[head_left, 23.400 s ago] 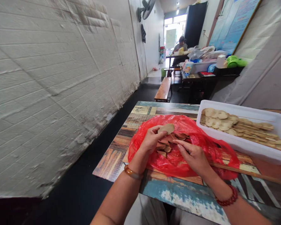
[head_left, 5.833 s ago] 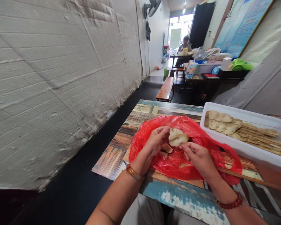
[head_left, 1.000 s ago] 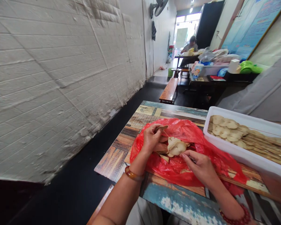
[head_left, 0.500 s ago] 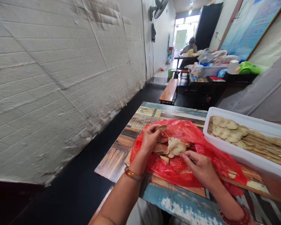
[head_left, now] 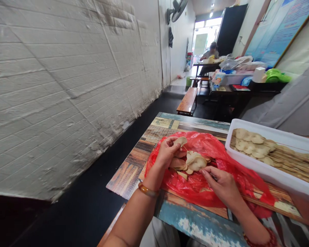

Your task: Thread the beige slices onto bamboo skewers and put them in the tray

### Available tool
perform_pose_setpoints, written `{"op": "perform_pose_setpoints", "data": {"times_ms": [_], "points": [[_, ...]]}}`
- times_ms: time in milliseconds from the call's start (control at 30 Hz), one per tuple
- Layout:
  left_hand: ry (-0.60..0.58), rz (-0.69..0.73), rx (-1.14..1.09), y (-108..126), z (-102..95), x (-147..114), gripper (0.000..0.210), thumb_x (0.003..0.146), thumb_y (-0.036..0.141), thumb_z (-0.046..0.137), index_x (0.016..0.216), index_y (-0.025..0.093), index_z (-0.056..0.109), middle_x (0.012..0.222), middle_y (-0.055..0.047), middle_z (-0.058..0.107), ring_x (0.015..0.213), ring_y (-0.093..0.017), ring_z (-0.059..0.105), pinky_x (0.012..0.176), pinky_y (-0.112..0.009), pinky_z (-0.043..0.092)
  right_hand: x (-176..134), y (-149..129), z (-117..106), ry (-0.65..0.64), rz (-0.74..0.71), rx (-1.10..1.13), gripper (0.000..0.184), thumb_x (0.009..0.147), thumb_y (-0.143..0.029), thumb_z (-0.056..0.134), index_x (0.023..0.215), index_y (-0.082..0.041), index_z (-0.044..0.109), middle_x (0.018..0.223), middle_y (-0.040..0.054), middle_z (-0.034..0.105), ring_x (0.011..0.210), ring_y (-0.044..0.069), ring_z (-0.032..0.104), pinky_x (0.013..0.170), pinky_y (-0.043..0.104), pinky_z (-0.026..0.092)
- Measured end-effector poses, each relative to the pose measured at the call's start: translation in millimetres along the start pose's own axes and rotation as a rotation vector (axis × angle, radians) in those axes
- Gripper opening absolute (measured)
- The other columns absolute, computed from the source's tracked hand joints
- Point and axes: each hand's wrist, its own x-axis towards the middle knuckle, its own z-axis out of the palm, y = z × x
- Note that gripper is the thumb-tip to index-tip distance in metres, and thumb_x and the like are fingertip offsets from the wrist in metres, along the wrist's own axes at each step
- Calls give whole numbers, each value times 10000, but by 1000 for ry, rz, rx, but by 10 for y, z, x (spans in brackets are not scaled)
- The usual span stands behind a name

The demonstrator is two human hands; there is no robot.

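My left hand (head_left: 167,151) pinches a thin pale food slice (head_left: 180,141), which looks like potato, between thumb and fingers. Just below that slice shows the thin tip of a bamboo skewer (head_left: 184,148). Several pale slices (head_left: 195,161) are bunched on the skewer, and my right hand (head_left: 220,181) is closed at their lower end; most of the stick is hidden. More loose slices (head_left: 177,164) lie beneath my left hand on a spread red plastic bag (head_left: 203,140).
The bag lies on a patchwork wood-pattern table (head_left: 128,164). To the right, a white plastic tub (head_left: 231,151) holds several filled skewers (head_left: 252,145). Beyond are a wooden bench (head_left: 187,99), a cluttered table (head_left: 229,90) and a seated person (head_left: 210,53). A white wall (head_left: 67,85) runs along the left.
The slice in my left hand has tilted and now shows more of its flat face, near the skewer tip. My right hand keeps its place; the view has shifted slightly.
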Motion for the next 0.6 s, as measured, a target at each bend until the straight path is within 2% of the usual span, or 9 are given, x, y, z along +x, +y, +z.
{"op": "perform_pose_setpoints", "data": {"times_ms": [100,300,600], "points": [[-30,-34,-60,49,5,-25,313,652,307,750,872,128,619,752,-18,620,570,-82,549,543,-200,434,-1,4,-5,-8,-2,-7,312,894,-396,455,759,-205,662,634,-3,651,593,152,607,581,233,443],[-33,-169,-226,4,-18,-1,244,629,293,746,692,125,579,592,-5,571,521,-81,524,531,-199,410,-28,39,16,-8,3,-43,309,892,-404,461,783,-208,673,564,-21,603,514,131,563,527,215,433],[-41,-257,-376,-50,-43,6,213,635,257,711,636,118,550,538,11,505,463,-60,438,477,-200,332,-59,89,32,8,-21,-66,295,882,-417,490,824,-209,692,655,-12,683,577,136,637,578,195,489]]}}
